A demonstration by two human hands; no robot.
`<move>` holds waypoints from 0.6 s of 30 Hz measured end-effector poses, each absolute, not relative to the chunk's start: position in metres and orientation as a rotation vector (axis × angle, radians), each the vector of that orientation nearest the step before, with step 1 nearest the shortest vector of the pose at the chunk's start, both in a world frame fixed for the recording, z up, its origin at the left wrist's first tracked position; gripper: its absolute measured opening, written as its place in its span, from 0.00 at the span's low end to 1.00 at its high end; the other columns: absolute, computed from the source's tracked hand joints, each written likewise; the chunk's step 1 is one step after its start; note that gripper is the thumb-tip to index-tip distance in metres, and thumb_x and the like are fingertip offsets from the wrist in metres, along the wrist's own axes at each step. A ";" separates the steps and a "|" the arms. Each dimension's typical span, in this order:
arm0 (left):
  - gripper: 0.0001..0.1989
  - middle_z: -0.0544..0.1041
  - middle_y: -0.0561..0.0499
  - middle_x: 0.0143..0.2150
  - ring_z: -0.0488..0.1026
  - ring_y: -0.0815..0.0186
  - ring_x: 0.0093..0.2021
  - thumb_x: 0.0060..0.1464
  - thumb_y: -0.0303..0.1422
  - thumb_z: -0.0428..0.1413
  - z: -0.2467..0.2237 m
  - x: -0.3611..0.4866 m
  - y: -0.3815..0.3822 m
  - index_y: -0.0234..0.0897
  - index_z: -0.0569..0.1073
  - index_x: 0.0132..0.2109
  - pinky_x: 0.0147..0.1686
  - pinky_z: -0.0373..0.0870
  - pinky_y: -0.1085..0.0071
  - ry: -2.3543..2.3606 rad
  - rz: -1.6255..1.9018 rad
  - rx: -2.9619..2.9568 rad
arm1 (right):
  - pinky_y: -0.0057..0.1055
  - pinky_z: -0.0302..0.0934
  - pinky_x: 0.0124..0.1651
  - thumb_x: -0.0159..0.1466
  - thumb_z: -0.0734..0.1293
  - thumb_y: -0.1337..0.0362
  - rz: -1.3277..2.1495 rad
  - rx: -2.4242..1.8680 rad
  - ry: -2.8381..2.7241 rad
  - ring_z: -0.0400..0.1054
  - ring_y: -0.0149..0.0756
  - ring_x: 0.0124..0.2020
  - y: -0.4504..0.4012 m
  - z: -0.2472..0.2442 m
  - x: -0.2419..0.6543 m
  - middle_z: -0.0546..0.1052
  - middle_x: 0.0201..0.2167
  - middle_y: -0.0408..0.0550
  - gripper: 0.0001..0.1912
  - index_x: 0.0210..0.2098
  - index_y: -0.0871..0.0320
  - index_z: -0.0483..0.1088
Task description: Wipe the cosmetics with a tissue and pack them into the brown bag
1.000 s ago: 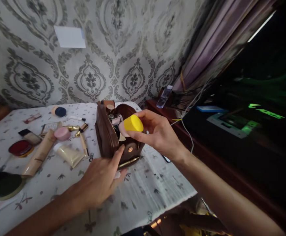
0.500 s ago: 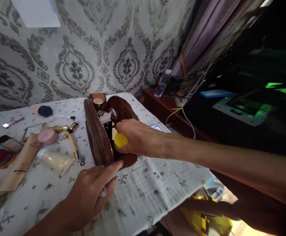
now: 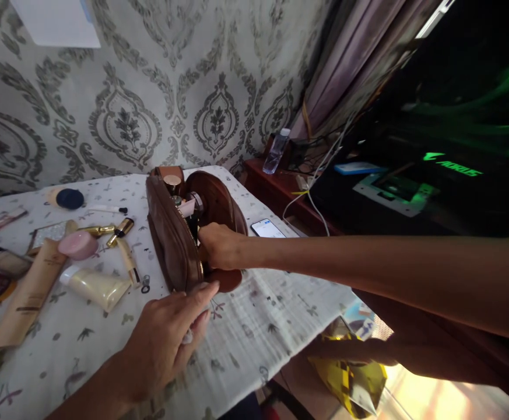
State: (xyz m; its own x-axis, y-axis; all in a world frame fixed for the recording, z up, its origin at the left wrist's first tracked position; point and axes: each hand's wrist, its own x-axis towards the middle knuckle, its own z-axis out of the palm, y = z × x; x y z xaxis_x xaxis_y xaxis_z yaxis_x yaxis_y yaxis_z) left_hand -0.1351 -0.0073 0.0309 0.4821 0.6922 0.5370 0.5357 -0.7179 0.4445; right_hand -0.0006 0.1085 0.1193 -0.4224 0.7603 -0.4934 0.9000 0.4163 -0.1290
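A brown cosmetic bag (image 3: 173,233) stands unzipped on the cloth-covered table, its brown flap (image 3: 228,281) spread at the near end. Inside are a gold-topped container (image 3: 172,182), a pale pink item (image 3: 187,207) and a round silvery-rimmed piece (image 3: 197,201). My right hand (image 3: 221,245) reaches into the opening with curled fingers; the bag and the hand hide the fingertips and whatever they hold. At the bag's near end, my left hand (image 3: 169,329) touches the flap's edge with a fingertip. Between its bent fingers shows a small whitish thing (image 3: 187,336), too small to name.
Left on the table lie a cream tube (image 3: 97,286), a beige tube (image 3: 31,294), a pink round jar (image 3: 78,245), a compact with a glittery lid (image 3: 51,233) and lipsticks (image 3: 120,231). A phone (image 3: 268,228) lies right of the bag. Beyond stand a bottle (image 3: 276,153) and cables (image 3: 319,169).
My right hand has gone lower into the bag, and the yellow round thing it held is out of sight. My left hand has stayed by the flap. The view has shifted slightly right.
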 end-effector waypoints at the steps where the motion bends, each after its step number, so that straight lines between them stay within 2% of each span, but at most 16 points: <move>1: 0.23 0.82 0.44 0.46 0.82 0.65 0.41 0.64 0.25 0.49 0.031 -0.135 -0.007 0.36 0.64 0.65 0.40 0.81 0.70 1.053 1.055 2.523 | 0.28 0.70 0.41 0.56 0.72 0.71 -0.545 1.423 2.309 0.77 0.48 0.48 0.106 0.121 -0.001 0.81 0.45 0.60 0.14 0.43 0.66 0.76; 7: 0.24 0.83 0.46 0.43 0.81 0.67 0.36 0.65 0.26 0.48 0.031 -0.135 -0.008 0.37 0.63 0.66 0.37 0.81 0.71 1.046 1.036 2.532 | 0.34 0.71 0.46 0.59 0.70 0.72 -0.641 1.556 2.364 0.74 0.50 0.53 0.095 0.114 0.000 0.77 0.53 0.64 0.27 0.57 0.69 0.65; 10: 0.24 0.83 0.47 0.39 0.81 0.67 0.36 0.65 0.26 0.48 0.033 -0.135 -0.009 0.36 0.62 0.67 0.37 0.81 0.71 1.061 1.019 2.543 | 0.35 0.70 0.47 0.58 0.71 0.73 -0.643 1.568 2.369 0.73 0.51 0.54 0.095 0.112 -0.001 0.76 0.53 0.66 0.31 0.59 0.70 0.61; 13: 0.25 0.83 0.45 0.42 0.81 0.65 0.38 0.65 0.27 0.48 0.032 -0.135 -0.009 0.36 0.61 0.68 0.39 0.81 0.69 1.072 1.028 2.575 | 0.34 0.70 0.46 0.57 0.73 0.72 -0.599 1.518 2.399 0.74 0.50 0.54 0.098 0.115 -0.002 0.76 0.52 0.67 0.35 0.60 0.71 0.59; 15: 0.26 0.83 0.44 0.43 0.81 0.66 0.36 0.66 0.27 0.47 0.031 -0.135 -0.009 0.36 0.60 0.69 0.36 0.81 0.70 1.068 1.017 2.586 | 0.32 0.69 0.43 0.57 0.73 0.71 -0.532 1.446 2.416 0.75 0.49 0.51 0.101 0.123 0.002 0.77 0.51 0.65 0.31 0.59 0.71 0.63; 18: 0.26 0.82 0.43 0.46 0.81 0.66 0.37 0.65 0.26 0.48 0.028 -0.136 -0.009 0.35 0.59 0.68 0.36 0.81 0.69 1.069 0.989 2.597 | 0.30 0.66 0.40 0.61 0.69 0.71 -0.357 1.158 2.531 0.76 0.45 0.46 0.100 0.145 0.015 0.79 0.45 0.61 0.15 0.48 0.68 0.73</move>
